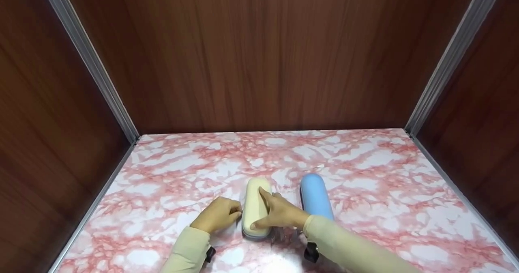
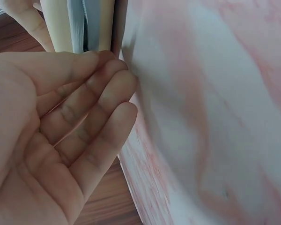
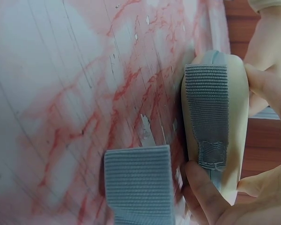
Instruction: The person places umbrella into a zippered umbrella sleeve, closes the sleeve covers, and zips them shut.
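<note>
A long cream zip case with rounded ends lies on the table, its grey zip band running along the side. My right hand grips it from above, thumb near the close end and fingers farther along. On its left side, my left hand pinches at the zip with thumb and fingertips together; the pull itself is hidden by the fingertips. A grey ribbed strap shows on the case's side in the right wrist view.
A similar blue case lies to the right, partly under my right forearm. Another grey ribbed strap shows in the right wrist view. The red-and-white marbled table is bounded by brown wood-grain panels at back and sides.
</note>
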`<state>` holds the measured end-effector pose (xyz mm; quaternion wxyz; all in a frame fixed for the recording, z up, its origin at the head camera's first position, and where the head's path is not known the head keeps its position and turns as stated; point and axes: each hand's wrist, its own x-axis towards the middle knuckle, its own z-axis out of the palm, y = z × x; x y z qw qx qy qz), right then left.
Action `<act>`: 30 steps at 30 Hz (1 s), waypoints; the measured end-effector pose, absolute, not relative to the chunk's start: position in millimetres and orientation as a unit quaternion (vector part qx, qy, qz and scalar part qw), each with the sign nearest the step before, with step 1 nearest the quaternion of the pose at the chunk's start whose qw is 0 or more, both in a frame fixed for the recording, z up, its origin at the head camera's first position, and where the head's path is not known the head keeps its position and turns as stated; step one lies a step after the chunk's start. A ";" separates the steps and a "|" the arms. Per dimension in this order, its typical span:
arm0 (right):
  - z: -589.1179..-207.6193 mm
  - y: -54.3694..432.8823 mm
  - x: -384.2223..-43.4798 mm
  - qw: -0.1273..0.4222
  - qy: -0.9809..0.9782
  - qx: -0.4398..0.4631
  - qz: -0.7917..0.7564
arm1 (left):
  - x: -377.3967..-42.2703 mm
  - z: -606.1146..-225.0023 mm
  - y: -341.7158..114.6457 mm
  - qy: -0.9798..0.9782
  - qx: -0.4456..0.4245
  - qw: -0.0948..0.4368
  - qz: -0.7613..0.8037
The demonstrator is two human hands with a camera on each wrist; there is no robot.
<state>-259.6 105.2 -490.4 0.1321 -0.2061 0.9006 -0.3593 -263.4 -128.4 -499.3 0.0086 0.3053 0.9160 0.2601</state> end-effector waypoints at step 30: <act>-491.5 105.9 -258.4 0.133 0.899 -0.203 -0.364 | -241.1 -499.5 -136.1 0.901 0.310 0.054 0.297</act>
